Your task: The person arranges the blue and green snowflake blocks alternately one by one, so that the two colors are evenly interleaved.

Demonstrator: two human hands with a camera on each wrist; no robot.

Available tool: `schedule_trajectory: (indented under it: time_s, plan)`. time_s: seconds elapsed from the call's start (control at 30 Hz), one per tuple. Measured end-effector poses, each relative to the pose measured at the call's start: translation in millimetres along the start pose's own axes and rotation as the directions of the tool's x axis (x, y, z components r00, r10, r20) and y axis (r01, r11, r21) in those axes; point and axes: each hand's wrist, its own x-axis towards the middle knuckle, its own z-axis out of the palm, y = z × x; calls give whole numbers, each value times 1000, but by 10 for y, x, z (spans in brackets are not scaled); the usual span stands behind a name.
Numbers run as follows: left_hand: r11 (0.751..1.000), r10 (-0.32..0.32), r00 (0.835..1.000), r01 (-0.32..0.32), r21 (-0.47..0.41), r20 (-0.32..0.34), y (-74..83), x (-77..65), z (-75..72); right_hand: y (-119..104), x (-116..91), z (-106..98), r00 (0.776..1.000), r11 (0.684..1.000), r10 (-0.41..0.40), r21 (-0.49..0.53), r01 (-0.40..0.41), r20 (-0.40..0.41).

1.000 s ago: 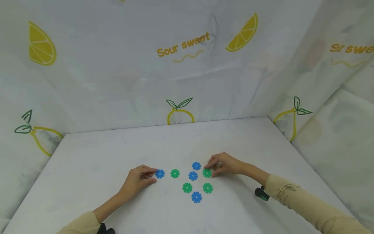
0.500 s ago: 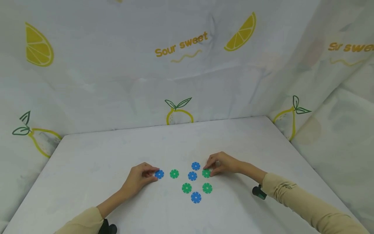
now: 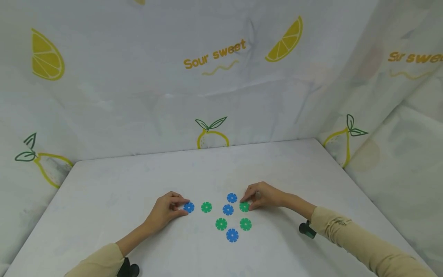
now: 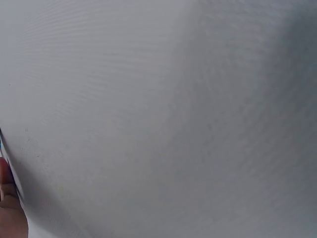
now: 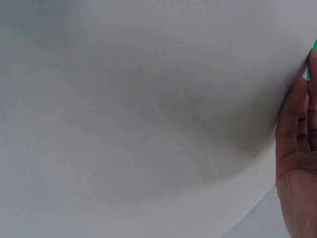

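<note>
Notched flat plastic discs, blue and green, lie on a white table. At the group's left end, my left hand (image 3: pixel 165 211) pinches a blue disc (image 3: pixel 189 207) between thumb and fingertips. A green disc (image 3: pixel 244 207) on the right is pinched by my right hand (image 3: pixel 265 194) at its upper and lower edges. In the left wrist view only part of the left hand (image 4: pixel 11 213) shows at the lower left edge. The right wrist view catches the right hand (image 5: pixel 297 158) at its right edge, with a sliver of the green disc (image 5: pixel 315 45).
Between the hands lie a green disc (image 3: pixel 206 207), a blue disc (image 3: pixel 228 209) and another blue disc (image 3: pixel 232 197). Nearer me are two green discs (image 3: pixel 221 224) and a blue disc (image 3: pixel 232 235). The white table (image 3: pixel 138 177) meets a lemon-printed curtain (image 3: pixel 155 107) behind.
My left hand has moved slightly right and its thumb and fingers have come together on the blue disc's edges. The right hand stays at the green disc. The discs keep their layout.
</note>
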Motion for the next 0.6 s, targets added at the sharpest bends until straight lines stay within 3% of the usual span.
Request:
schedule_trajectory:
  time_s: [0.2, 0.6]
  plan:
    - [1000, 14, 1000, -14, 1, 0, -13, 10, 3, -3, 11, 2, 1000, 1000, -3, -4, 3, 14]
    - [992, 47, 999, -45, -114, 10, -4, 28, -60, 4, 8, 2, 1000, 999, -9, -34, 9, 13]
